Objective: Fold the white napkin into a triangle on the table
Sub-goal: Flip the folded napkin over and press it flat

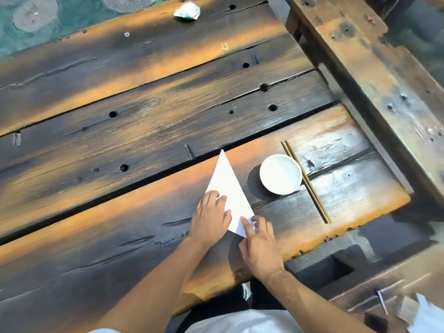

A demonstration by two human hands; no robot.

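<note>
White napkin (228, 188) lies on the wooden worktop (120, 212) as a narrow triangle, apex pointing far. My left hand (211, 217) rests flat on its left edge, fingers straight. My right hand (260, 246) holds the near corner — index extended, thumb curled. White bowl (280, 174) and chopsticks (306, 181) sit just right.

Both hands' fingers (222, 200) on triangular white napkin (228, 186) beside bowl (280, 174)

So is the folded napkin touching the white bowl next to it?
Apart. The head view shows a strip of bare wood and the bowl's shadow between the napkin and the white bowl; the napkin's right edge stops short of the bowl's rim.
</note>
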